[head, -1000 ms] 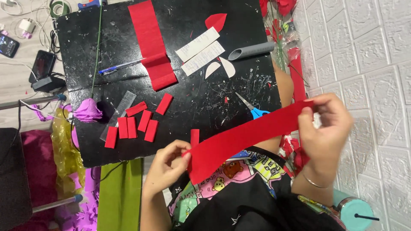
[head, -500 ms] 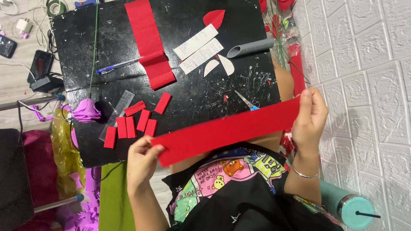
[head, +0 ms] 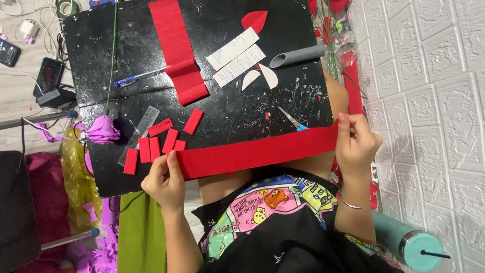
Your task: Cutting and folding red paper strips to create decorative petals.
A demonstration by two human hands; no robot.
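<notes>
Two hands stretch one long red crepe strip (head: 257, 151) along the near edge of the black board (head: 126, 50): our left hand (head: 164, 182) pinches its left end with fingers together, our right hand (head: 356, 144) clamps the other. Pulling harder could tear the thin paper, we judge; the small red cut pieces (head: 156, 144) just beyond the strip could get brushed off, and the scissors (head: 293, 120) could snag it
</notes>
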